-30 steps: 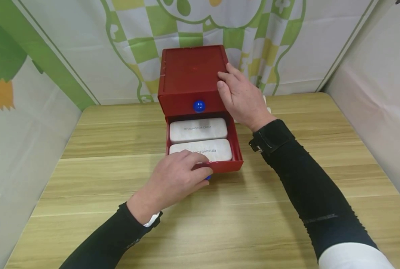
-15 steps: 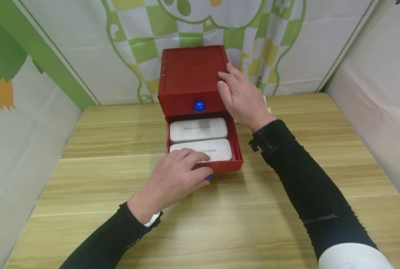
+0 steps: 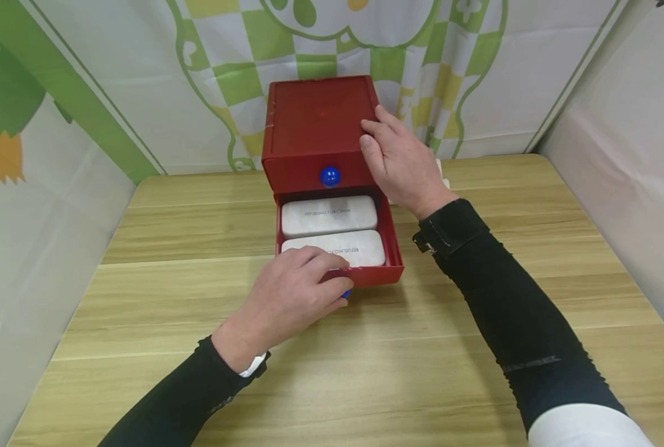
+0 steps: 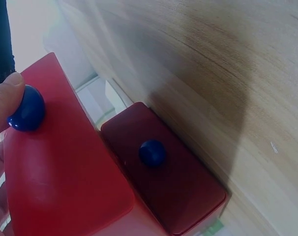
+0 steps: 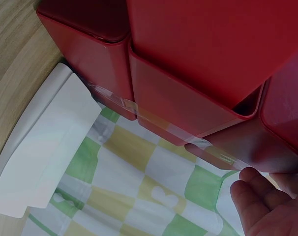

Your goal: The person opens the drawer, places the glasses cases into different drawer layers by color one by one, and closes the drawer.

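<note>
A red drawer cabinet (image 3: 321,118) stands on the table, its middle drawer (image 3: 376,275) pulled out. Inside that drawer lie two white rounded cases (image 3: 329,216) printed with small lettering. My left hand (image 3: 293,292) grips the drawer's front, fingers over its upper edge. In the left wrist view the thumb lies on the drawer's blue knob (image 4: 28,110). My right hand (image 3: 404,158) rests on the right upper edge of the cabinet with its fingers fairly straight. The left hand hides part of the front case's lettering.
A lower drawer with its own blue knob (image 4: 152,153) is closed beneath the pulled-out one. Beside the cabinet's right side is a white object (image 5: 50,142) on the wooden table (image 3: 477,347). Behind hangs a checkered curtain (image 3: 237,81); pale walls flank the table.
</note>
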Tool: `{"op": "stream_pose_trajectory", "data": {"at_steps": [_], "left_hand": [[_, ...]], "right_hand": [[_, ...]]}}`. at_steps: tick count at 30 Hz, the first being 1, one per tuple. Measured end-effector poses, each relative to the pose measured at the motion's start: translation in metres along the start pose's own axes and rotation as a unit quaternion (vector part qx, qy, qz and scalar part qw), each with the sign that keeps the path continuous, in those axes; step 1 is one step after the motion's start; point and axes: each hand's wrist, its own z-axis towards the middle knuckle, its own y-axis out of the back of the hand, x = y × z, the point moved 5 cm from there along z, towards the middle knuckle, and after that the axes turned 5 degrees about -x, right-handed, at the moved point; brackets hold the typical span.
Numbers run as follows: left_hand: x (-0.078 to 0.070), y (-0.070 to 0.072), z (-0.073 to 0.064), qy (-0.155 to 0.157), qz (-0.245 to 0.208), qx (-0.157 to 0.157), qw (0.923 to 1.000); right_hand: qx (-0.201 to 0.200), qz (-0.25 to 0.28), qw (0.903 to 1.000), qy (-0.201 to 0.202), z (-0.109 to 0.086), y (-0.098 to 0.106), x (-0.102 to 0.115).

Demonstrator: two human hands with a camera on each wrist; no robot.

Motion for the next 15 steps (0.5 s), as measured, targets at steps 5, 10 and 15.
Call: {"op": "stream_pose_trajectory", "data": {"at_steps": [5,10,15], "left_hand": [[0.0006,0.0001,0.0017,0.005,-0.018,-0.005,0.9998],[0.0018,-0.0006,0.0031,0.003,-0.015,-0.010,0.9998],[0.0035,-0.0008,0.0041,-0.002,0.005,-0.023,0.9997]], "right_hand": [[0.000,0.001,1.0000,0.001,-0.0001,-0.0003,0.0001],[-0.001,0.002,1.0000,0.000,0.0000,-0.0005,0.0003],[-0.004,0.003,1.0000,-0.001,-0.0003,-0.0004,-0.0001]]}}
